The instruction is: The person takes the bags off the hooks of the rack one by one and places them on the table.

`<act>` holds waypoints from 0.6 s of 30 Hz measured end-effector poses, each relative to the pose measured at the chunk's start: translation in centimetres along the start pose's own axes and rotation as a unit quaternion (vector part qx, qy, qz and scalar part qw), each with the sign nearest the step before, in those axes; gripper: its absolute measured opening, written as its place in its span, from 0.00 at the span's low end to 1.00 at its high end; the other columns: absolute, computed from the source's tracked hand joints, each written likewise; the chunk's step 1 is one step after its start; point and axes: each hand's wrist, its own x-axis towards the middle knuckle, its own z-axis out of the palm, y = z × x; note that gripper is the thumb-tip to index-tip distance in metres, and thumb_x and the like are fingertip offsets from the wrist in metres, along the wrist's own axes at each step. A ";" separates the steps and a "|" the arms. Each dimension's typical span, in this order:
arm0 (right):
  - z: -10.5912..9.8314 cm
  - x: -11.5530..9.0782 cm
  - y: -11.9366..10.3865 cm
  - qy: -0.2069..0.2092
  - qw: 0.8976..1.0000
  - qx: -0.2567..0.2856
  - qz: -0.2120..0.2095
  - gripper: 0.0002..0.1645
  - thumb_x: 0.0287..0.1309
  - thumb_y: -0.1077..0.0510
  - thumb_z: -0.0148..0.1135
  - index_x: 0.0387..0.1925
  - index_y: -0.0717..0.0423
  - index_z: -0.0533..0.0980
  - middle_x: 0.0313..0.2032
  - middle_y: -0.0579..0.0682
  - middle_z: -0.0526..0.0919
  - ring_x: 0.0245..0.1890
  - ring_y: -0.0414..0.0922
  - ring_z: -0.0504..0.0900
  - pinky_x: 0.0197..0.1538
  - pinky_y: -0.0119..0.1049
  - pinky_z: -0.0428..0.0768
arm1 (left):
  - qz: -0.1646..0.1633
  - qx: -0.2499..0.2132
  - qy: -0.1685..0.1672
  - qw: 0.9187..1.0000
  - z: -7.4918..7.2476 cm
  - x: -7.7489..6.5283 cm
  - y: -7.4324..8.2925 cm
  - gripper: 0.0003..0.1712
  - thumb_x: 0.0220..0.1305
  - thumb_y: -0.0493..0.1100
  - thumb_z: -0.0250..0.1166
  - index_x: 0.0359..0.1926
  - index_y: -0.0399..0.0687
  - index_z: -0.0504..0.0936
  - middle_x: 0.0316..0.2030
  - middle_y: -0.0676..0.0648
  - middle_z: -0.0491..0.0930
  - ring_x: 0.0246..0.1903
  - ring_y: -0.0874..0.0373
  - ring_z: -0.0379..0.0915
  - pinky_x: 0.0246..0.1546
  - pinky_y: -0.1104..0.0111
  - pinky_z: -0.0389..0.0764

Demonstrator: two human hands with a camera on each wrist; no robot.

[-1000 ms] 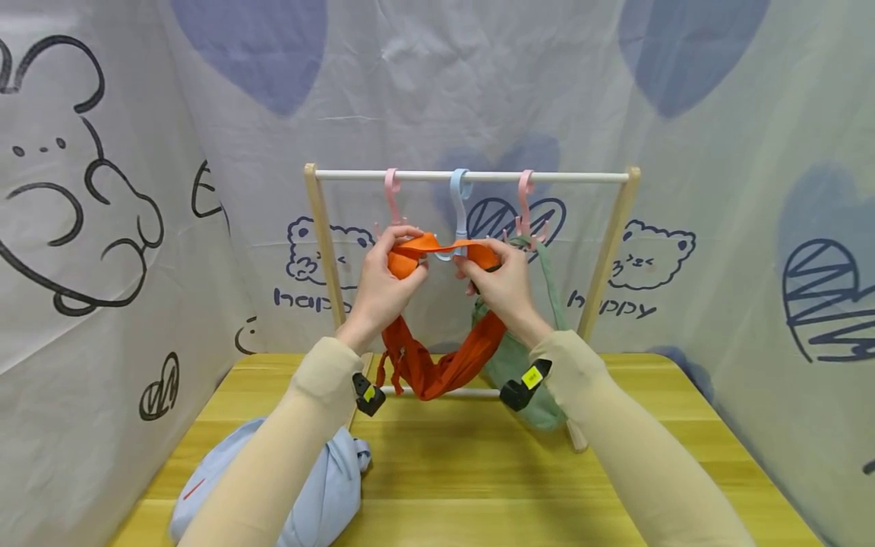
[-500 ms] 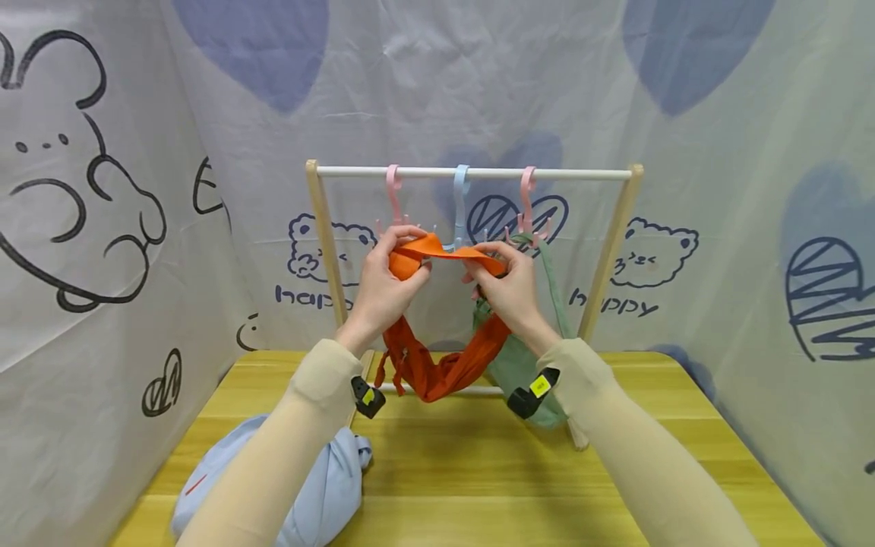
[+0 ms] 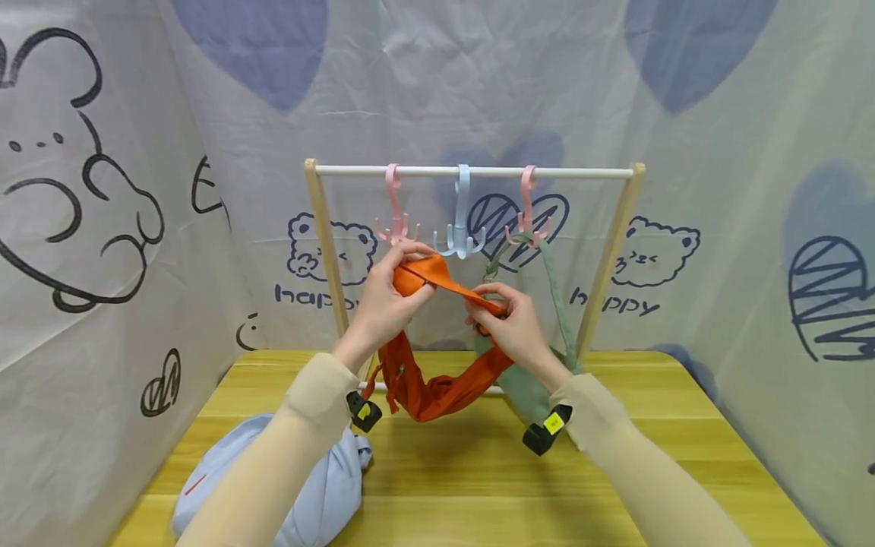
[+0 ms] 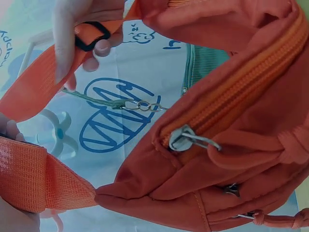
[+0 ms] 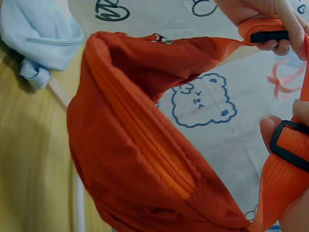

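Observation:
An orange waist bag (image 3: 437, 396) hangs from both hands, its body sagging in a curve below them. My left hand (image 3: 388, 304) grips one end of its strap (image 3: 444, 277), and my right hand (image 3: 514, 325) pinches the other, lower and to the right. Between them the strap slants down, just beneath the light-blue hook (image 3: 461, 241). In the left wrist view a black slider buckle (image 4: 92, 36) sits on the strap by the right fingers, and a metal zipper pull (image 4: 183, 138) shows on the bag. The right wrist view shows the long zipper (image 5: 145, 130).
A wooden rack with a white rail (image 3: 581, 173) stands on the wooden table (image 3: 437, 509). Pink hooks (image 3: 393, 199) flank the blue one. A green bag (image 3: 526, 395) hangs from the right pink hook. A light-blue bag (image 3: 324, 490) lies at the front left.
Both hands have come down with the orange strap, the right one further and slightly outward, uncovering the prongs of the blue hook. The blue hook has turned on the rail.

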 end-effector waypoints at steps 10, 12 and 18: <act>0.0 -2.5 2.1 -0.035 0.999 -0.032 -0.009 0.14 0.66 0.64 0.62 0.52 0.62 0.78 0.34 0.66 0.88 0.27 0.36 0.85 0.29 0.32 0.79 | -0.012 -0.010 -0.014 1.000 0.4 -0.8 -0.9 0.24 0.62 0.30 0.64 0.59 0.50 0.76 0.50 0.41 0.81 0.39 0.51 0.77 0.34 0.71 0.79; 0.0 -2.9 2.6 -0.032 0.998 -0.057 -0.012 0.16 0.65 0.63 0.64 0.53 0.61 0.78 0.37 0.65 0.88 0.29 0.35 0.84 0.32 0.32 0.82 | -0.011 -0.015 -0.016 1.000 0.4 -0.8 -1.0 0.25 0.62 0.30 0.64 0.59 0.49 0.76 0.50 0.41 0.81 0.38 0.51 0.76 0.33 0.71 0.78; -0.2 -4.2 4.2 -0.020 0.992 -0.124 0.010 0.19 0.62 0.56 0.69 0.54 0.54 0.78 0.40 0.58 0.86 0.32 0.40 0.82 0.36 0.33 0.82 | -0.009 -0.026 -0.014 1.000 0.4 -0.8 -1.2 0.24 0.63 0.30 0.63 0.59 0.47 0.76 0.51 0.40 0.81 0.37 0.52 0.76 0.32 0.71 0.78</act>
